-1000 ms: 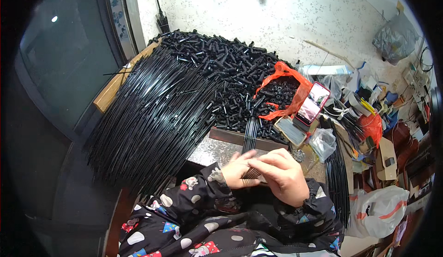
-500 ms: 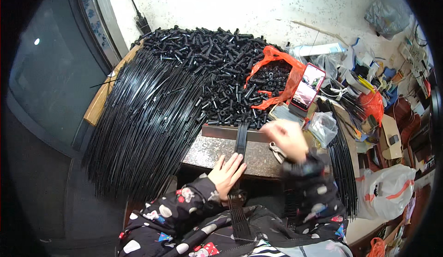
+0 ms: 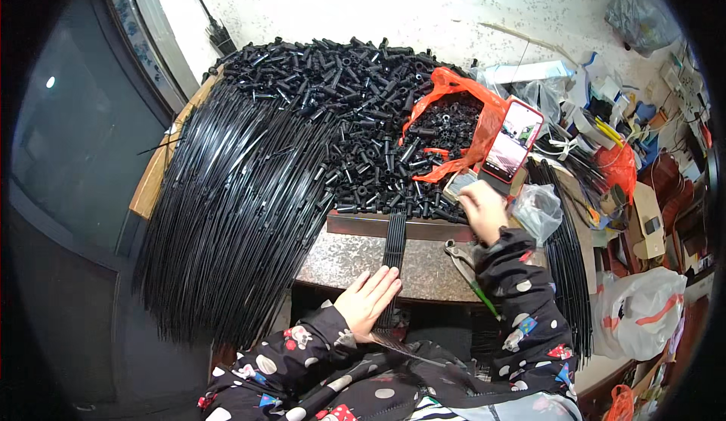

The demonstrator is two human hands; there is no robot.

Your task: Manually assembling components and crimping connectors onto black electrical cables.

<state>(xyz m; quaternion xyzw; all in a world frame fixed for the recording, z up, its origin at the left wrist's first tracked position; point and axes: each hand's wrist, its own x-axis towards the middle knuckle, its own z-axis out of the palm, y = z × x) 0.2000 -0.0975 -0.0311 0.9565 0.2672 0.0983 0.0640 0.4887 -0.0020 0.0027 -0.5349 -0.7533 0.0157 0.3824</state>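
My left hand [image 3: 367, 301] lies flat, fingers together, at the front edge of the stone slab [image 3: 423, 262], pressing on a narrow bundle of black tubes [image 3: 393, 247] that runs toward me. My right hand [image 3: 482, 211] reaches forward to the back right of the slab, next to a propped phone [image 3: 513, 140] and a small grey object [image 3: 457, 185] under its fingers. Whether it grips anything is hidden. Both sleeves are black with coloured spots.
A large fan of long black tubes [image 3: 234, 202] covers the left. A heap of short black fittings [image 3: 355, 111] fills the back, with an orange bag [image 3: 461, 119] on it. Pliers [image 3: 465, 266] lie on the slab. More tubes [image 3: 571, 270] and clutter sit at right.
My hands, together near my body a second ago, have parted. The right hand reached forward to the phone; the left stayed on the tube bundle at the slab's edge.
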